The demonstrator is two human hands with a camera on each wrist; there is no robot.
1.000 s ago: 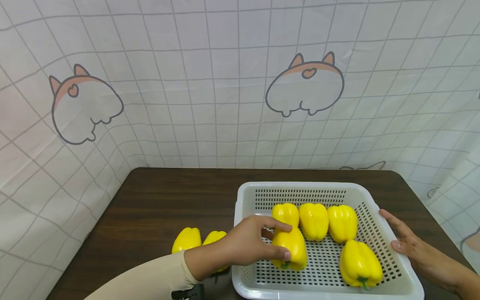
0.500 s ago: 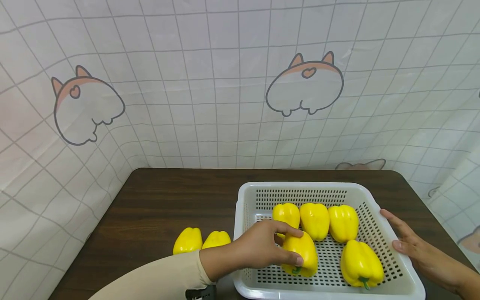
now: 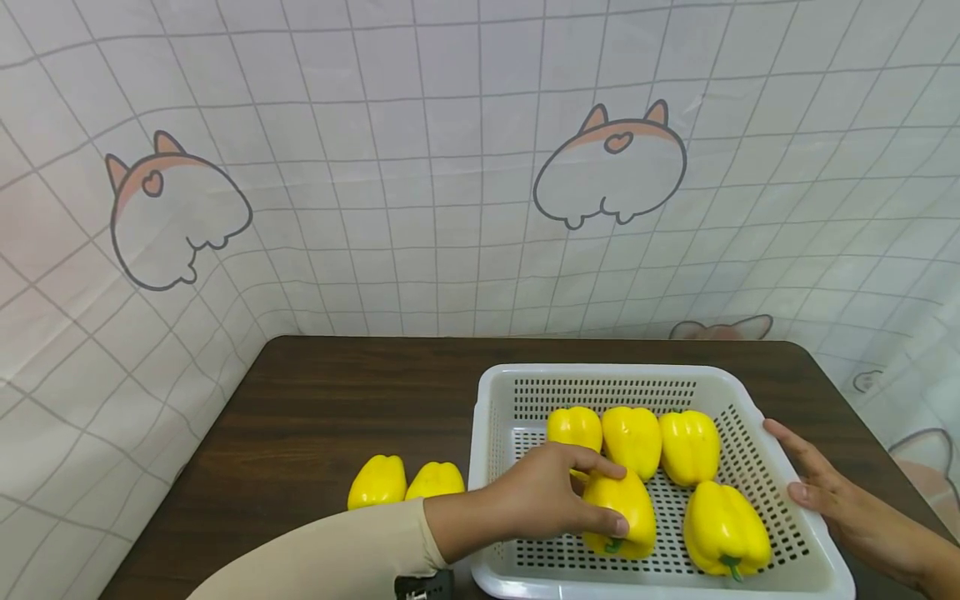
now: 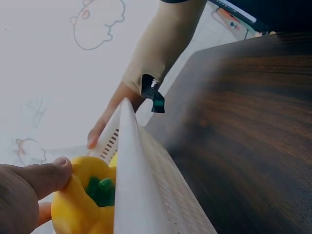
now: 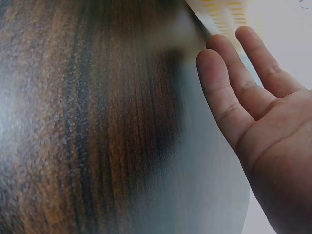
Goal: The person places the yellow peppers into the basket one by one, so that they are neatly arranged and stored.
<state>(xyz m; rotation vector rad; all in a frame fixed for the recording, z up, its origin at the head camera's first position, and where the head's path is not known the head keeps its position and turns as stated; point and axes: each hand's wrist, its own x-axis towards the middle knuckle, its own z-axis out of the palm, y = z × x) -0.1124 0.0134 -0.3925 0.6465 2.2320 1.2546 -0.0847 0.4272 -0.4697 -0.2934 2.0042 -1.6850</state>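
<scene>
Head view: my left hand [image 3: 546, 493] pinches a yellow pepper [image 3: 632, 515], thumb one side, fingers the other, inside the basket [image 3: 600, 370] toward its front edge — my right hand [image 3: 840, 504], fingers fairly straight, is at the basket's right rim. Pepper's probably light and stiff but slick, so I'd squeeze its fat middle — not the stem [image 3: 613, 546].

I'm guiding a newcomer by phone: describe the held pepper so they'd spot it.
On the dark table is a white perforated basket. Inside, in front of a row of three yellow peppers, find another yellow pepper; unlike its neighbours, it is gripped by the left hand.
</scene>
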